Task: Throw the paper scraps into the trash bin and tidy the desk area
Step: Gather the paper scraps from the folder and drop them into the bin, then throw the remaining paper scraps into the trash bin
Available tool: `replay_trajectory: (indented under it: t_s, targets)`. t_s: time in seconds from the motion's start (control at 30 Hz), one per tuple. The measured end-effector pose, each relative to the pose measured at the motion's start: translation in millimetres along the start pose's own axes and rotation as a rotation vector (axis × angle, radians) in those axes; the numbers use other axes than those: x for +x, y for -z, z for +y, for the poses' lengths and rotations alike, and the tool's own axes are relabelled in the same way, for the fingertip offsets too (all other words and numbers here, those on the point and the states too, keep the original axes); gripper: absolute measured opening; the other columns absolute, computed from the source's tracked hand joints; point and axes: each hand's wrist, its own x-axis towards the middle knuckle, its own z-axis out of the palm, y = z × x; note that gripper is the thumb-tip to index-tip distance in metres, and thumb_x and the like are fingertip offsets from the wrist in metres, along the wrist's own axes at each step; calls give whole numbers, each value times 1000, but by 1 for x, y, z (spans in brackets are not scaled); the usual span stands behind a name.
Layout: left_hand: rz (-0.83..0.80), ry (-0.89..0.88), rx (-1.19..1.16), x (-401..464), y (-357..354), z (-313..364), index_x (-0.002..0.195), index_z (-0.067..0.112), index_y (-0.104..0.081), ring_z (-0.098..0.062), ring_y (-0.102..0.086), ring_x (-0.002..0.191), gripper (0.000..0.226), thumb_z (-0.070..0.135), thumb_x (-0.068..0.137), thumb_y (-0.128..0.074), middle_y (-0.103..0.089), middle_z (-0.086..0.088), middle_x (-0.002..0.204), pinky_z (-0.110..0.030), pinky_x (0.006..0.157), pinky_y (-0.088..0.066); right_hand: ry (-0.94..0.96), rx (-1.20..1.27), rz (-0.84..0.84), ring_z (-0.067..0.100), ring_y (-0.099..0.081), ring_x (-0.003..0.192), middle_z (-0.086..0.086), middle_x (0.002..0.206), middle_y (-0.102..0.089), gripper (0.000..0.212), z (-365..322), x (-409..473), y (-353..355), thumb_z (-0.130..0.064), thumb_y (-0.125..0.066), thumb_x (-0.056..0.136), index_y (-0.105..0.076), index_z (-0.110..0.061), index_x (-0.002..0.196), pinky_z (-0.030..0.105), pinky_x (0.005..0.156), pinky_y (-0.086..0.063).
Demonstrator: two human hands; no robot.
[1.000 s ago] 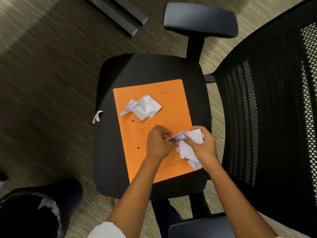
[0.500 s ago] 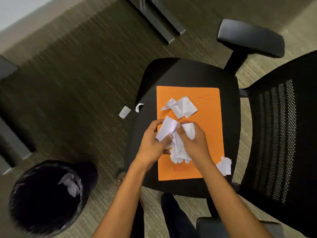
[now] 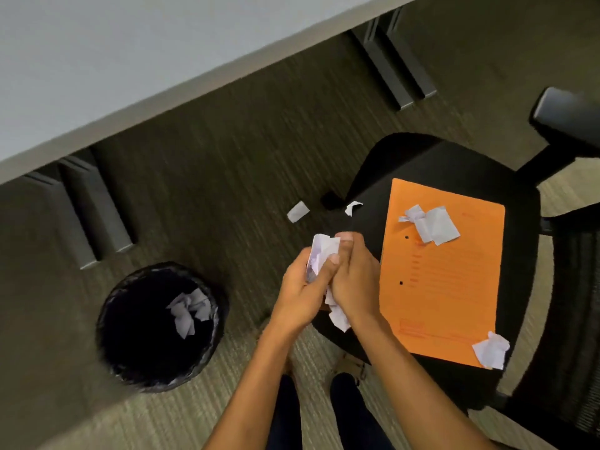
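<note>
My left hand [image 3: 303, 292] and my right hand [image 3: 355, 280] press together around a crumpled wad of white paper scraps [image 3: 319, 254], held over the floor between the chair and the bin. The black-lined trash bin [image 3: 130, 362] stands at lower left with crumpled paper [image 3: 188, 311] inside. An orange folder [image 3: 438, 287] lies on the black chair seat [image 3: 367, 203]. On the folder rest a crumpled scrap [image 3: 431, 224] near its top and another scrap [image 3: 492, 350] at its lower right corner. A small scrap [image 3: 352, 207] sits at the seat's edge and one scrap [image 3: 297, 212] lies on the carpet.
The grey desk [image 3: 130, 60] spans the upper left, with its dark legs [image 3: 91, 209] and further legs [image 3: 396, 60] reaching the carpet. The chair's armrest [image 3: 568, 115] and mesh back [image 3: 578, 303] fill the right side. My legs and shoes [image 3: 324, 401] are at the bottom.
Both hands have lifted the wad of scraps off the folder and carried it left, off the chair seat toward the bin. The view has swung left, showing the desk and the whole bin.
</note>
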Motion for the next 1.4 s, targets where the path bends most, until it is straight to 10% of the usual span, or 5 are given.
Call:
replay_trajectory:
  t_s: [0.23,0.77,0.87,1.07,1.4]
  targets:
    - [208,7,-193,-30,80,-18,116,23,-67,-26,-72,96,28,14,90,-69,-73,-7,107,-38,72,-61,-341,416,-375,-2,-67,75,-11,101,-66,21,-41,-18,-51,-39,-43,101,-63,-39,106,14,51,-51]
    - [964,247,-446,-96,290,-121,103,25,-70,-25,-69,94,22,9,88,-71,-73,2,100,-24,49,-55,-619,575,-737,26,-56,126,6,148,-50,70,-80,-60,-148,-65,-34,96,-35,-22,151,50,103,-47]
    - [963,319,-354,-95,313,-141,107,25,-65,-27,-67,103,22,14,89,-72,-70,1,106,-30,56,-60,-629,559,-710,23,-58,122,4,146,-52,68,-69,-57,-147,-64,-34,96,-38,-22,149,48,99,-49]
    - [861,777,-82,-89,327,-157,153,10,-16,-36,-38,141,140,59,44,-88,-34,-17,155,-52,114,-37,-618,541,-609,25,-58,123,5,146,-51,66,-44,-38,-116,-60,-33,98,-37,-19,149,48,101,-47]
    - [656,931,559,-36,281,-108,151,3,-20,-44,-20,143,126,69,61,-78,-22,-25,157,-58,111,-30,-460,355,-298,20,-65,107,-2,131,-60,47,-5,30,-10,-54,-38,99,-52,-23,132,39,84,-50]
